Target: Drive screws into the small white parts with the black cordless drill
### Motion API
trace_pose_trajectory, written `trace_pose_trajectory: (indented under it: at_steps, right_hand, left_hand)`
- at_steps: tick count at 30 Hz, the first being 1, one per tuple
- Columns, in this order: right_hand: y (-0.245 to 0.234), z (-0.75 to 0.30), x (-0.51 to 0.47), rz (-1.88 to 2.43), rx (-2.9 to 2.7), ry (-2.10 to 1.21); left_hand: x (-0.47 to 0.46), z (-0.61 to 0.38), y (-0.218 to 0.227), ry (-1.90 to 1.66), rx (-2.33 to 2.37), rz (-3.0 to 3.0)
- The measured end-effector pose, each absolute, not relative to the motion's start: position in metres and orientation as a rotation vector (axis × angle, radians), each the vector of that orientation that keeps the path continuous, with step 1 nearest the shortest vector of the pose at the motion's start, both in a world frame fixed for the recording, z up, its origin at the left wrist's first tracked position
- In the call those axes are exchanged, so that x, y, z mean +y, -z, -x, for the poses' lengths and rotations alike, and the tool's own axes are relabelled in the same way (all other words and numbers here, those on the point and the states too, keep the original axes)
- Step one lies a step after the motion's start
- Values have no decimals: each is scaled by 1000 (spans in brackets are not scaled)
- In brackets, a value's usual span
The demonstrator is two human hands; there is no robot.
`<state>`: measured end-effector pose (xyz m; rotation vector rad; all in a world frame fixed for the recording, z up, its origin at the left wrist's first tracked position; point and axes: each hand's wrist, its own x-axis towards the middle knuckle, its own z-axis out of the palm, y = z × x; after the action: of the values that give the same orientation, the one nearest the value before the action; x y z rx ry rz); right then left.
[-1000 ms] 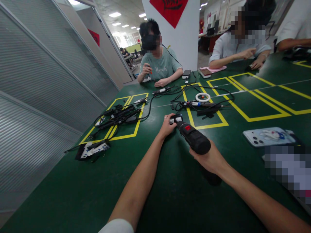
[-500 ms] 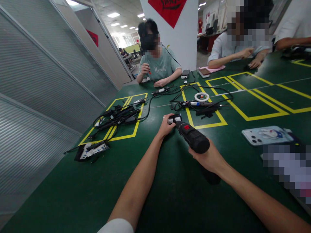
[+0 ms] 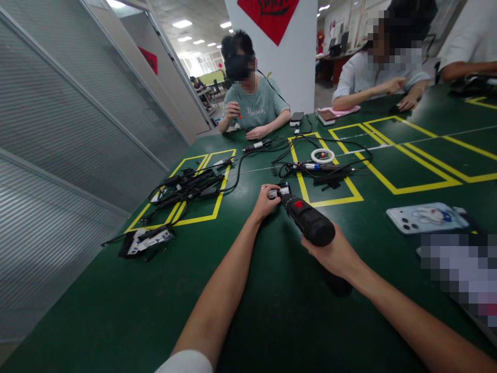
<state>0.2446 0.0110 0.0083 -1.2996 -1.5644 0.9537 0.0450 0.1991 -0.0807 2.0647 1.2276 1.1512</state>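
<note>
A black cordless drill [image 3: 310,221] with a red switch is gripped by my right hand [image 3: 337,254], its fingers wrapped round the handle. The drill's front end points away from me and meets a small black and silver part [image 3: 284,188] on the green table. My left hand [image 3: 266,202], closed, steadies this part from the left, with fingertips on its silver portion. What kind of part it is I cannot make out. The drill hides its near side and the tip of the bit.
Bundled black cables and tools [image 3: 190,187] lie within yellow tape on the left, beside a plastic pouch [image 3: 149,241]. A tape roll [image 3: 322,156] and a corded pen-like tool [image 3: 318,167] lie ahead. A phone [image 3: 427,217] rests at right. A co-worker [image 3: 254,103] sits opposite, another [image 3: 380,88] farther right.
</note>
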Motion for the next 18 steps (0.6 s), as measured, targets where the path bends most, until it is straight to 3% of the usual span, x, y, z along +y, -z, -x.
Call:
trace_pose_trajectory:
  at_steps: [18]
  right_hand:
    - [-14,-243,10,1310,-1555,-945]
  left_hand:
    - [201,-45,87,-1185,1264,-1995]
